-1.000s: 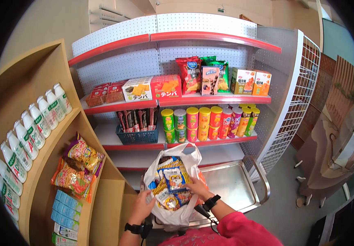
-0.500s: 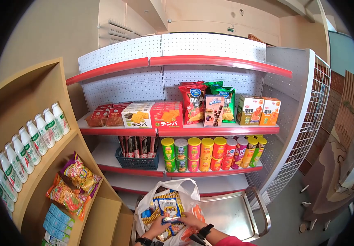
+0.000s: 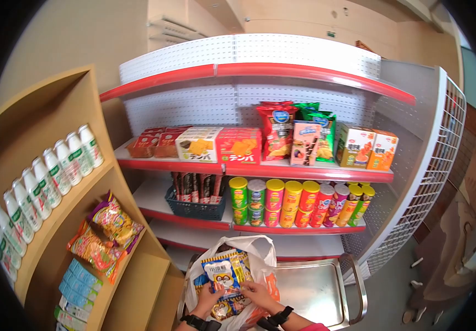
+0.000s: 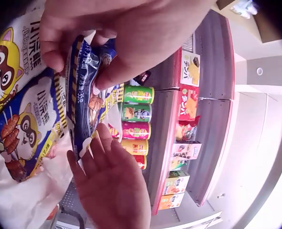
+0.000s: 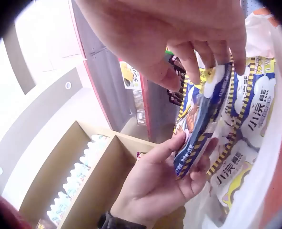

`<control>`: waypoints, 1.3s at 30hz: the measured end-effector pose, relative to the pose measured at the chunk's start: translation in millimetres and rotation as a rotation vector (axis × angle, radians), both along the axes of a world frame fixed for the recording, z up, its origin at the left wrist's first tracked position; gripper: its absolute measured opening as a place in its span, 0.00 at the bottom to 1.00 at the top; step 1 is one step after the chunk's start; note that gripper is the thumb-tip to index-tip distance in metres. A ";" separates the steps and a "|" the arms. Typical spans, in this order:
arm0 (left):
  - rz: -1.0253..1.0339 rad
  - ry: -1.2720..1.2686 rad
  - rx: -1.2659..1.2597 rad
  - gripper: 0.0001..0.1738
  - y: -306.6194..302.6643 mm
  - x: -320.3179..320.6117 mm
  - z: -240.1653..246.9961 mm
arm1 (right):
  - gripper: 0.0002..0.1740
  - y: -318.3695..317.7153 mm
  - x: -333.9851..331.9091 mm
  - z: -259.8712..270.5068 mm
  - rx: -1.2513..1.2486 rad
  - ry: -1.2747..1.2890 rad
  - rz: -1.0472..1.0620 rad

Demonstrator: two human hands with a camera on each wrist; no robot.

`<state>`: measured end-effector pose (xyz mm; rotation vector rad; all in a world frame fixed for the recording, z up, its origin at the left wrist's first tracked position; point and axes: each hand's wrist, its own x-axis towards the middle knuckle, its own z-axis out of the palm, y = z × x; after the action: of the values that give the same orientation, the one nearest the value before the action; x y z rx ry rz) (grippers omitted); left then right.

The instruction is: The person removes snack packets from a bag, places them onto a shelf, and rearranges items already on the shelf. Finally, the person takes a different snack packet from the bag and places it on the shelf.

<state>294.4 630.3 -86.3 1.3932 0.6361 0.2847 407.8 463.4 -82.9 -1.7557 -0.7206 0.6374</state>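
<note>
A blue and white noodle snack packet (image 3: 220,277) with a cartoon raccoon stands tilted up above a white plastic bag (image 3: 268,254). My left hand (image 3: 207,298) pinches its lower edge between thumb and fingers, also plain in the right wrist view, where the left hand (image 5: 155,183) is below. On the packet's other side is my right hand (image 3: 258,295); in the left wrist view the right hand (image 4: 115,183) has its fingers fairly straight at the packet's edge and its thumb apart. More raccoon packets (image 5: 234,176) lie inside the bag.
The bag rests on a metal cart (image 3: 312,292) with a raised handle (image 3: 360,292). Ahead stands a red-edged shelf (image 3: 304,175) with chip cans (image 3: 293,204), boxes and a basket of sticks (image 3: 196,207). At left a wooden shelf (image 3: 97,190) holds white bottles (image 3: 42,187) and snack bags.
My left hand has come from the bag's left side to take hold of the packet. The packet now stands more upright, and my right fingers have slackened on it. The head view has tilted up.
</note>
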 end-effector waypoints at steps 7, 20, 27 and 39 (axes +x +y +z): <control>0.038 -0.220 -0.074 0.27 9.9 -39.7 58.7 | 0.36 10.7 -18.3 47.0 0.362 0.443 -0.100; 0.062 -0.218 0.125 0.25 27.7 -152.2 89.1 | 0.16 60.8 -92.4 82.4 0.232 0.466 0.378; 0.211 -0.237 0.256 0.22 47.4 -245.2 99.1 | 0.16 97.7 -126.3 66.1 0.227 0.415 0.494; 0.940 -0.324 0.318 0.22 49.4 -468.0 137.1 | 0.11 129.1 -166.4 90.2 0.154 0.358 0.442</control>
<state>-173.6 679.7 50.9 1.2146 0.9664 1.3774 241.4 592.5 7.3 -1.2974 -0.8839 1.1310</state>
